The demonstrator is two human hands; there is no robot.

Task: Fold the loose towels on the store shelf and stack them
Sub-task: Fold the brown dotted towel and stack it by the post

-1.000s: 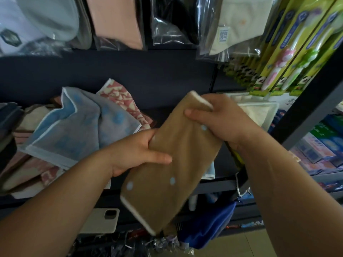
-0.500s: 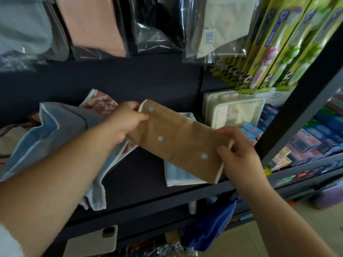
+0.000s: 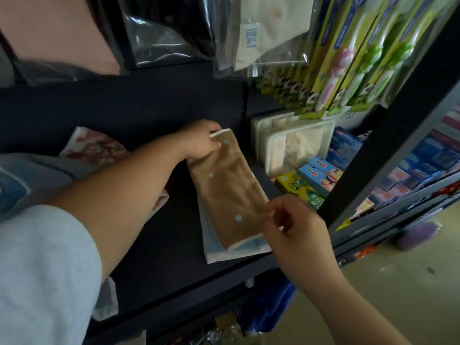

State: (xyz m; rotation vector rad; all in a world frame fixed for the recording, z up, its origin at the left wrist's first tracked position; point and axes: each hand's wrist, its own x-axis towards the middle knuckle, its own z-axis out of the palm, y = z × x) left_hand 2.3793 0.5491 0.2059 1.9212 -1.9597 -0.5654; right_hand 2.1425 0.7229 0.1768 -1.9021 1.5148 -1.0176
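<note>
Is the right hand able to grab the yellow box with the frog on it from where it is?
Probably yes. The right hand is open beside the brown towel, and the yellow frog box lies just beyond it on the same shelf, with nothing between them.
</note>
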